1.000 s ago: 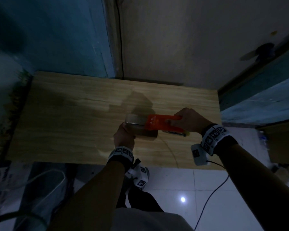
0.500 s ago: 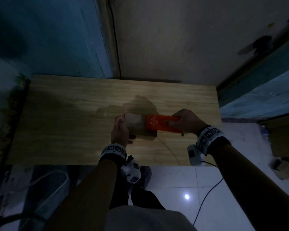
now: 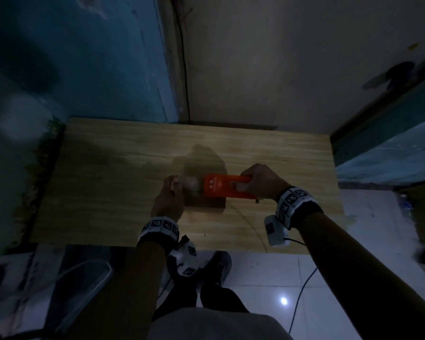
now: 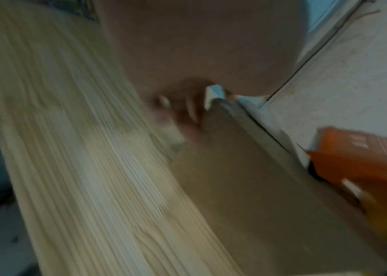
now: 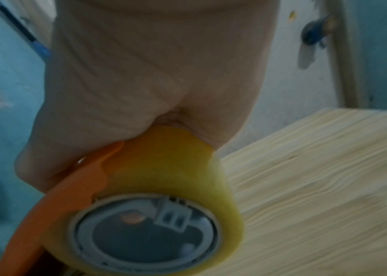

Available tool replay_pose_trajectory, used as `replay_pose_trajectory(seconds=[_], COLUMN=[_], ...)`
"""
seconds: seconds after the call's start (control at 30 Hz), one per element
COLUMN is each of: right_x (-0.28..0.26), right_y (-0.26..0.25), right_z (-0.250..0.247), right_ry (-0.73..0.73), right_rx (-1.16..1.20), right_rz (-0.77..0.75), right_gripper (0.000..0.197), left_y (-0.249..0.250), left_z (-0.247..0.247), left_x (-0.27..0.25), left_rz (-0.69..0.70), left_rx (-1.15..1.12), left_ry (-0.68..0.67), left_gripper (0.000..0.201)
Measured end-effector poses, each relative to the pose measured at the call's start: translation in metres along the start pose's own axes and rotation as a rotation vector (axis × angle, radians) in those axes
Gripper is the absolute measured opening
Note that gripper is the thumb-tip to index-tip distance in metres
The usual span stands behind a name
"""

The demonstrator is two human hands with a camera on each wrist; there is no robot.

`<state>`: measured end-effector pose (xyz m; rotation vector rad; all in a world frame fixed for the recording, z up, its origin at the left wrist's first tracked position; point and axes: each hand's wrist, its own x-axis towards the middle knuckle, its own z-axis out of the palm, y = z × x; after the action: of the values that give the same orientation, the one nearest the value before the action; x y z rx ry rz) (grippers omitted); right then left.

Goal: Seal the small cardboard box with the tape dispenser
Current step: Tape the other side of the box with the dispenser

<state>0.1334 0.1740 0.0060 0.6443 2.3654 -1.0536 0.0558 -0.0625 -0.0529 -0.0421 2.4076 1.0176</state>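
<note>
A small cardboard box (image 3: 201, 204) lies on the wooden table (image 3: 108, 180), near its front middle. My left hand (image 3: 173, 190) holds the box's left end, fingers (image 4: 183, 115) curled against the end face beside a pale strip of tape (image 4: 213, 93). An orange tape dispenser (image 3: 221, 190) rests on the right half of the box top. My right hand (image 3: 250, 182) grips its handle. In the right wrist view the yellow tape roll (image 5: 176, 168) sits in the orange frame (image 5: 58, 196) under my palm. The box's brown side (image 4: 258, 196) fills the left wrist view, with the dispenser (image 4: 364, 158) at its far end.
Walls stand right behind the table, blue at the left and pale at the back. The table's right edge (image 3: 334, 192) drops to a tiled floor. A dark cable (image 3: 302, 290) trails over the tiles, and my shoe (image 3: 216, 266) is under the front edge.
My left hand has slid from the box's near left corner to its left end. The dispenser stays on the box top in my right hand. The view has shifted slightly.
</note>
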Motion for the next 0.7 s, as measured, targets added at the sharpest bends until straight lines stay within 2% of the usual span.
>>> replay_pose_trajectory(seconds=[0.07,0.37,0.43,0.53,0.7], right_x=[0.002,-0.011,-0.013,-0.016,-0.022], right_y=[-0.006,0.01,0.015,0.017,0.017], right_z=[0.005,-0.006,-0.009,-0.013,-0.018], right_ry=[-0.022,0.002,0.013,0.023,0.006], right_rx=[0.012,-0.024,-0.034,-0.033,-0.063], right_rz=[-0.009,0.022,0.021,0.011,0.012], right_gripper=[0.039,0.04,0.045,0.05,0.045], left_y=[0.001,0.008,0.011,0.012,0.013], left_z=[-0.004,0.02,0.023,0.025,0.028], left_x=[0.005,0.012,0.01,0.01,0.009], left_rz=[-0.009,-0.007,-0.02,-0.032,-0.053], left_rx=[0.061,-0.109,-0.121,-0.073,0.013], left_ry=[0.021,0.034,0.041,0.069,0.101], left_gripper=[0.042,0.046,0.048,0.048,0.05])
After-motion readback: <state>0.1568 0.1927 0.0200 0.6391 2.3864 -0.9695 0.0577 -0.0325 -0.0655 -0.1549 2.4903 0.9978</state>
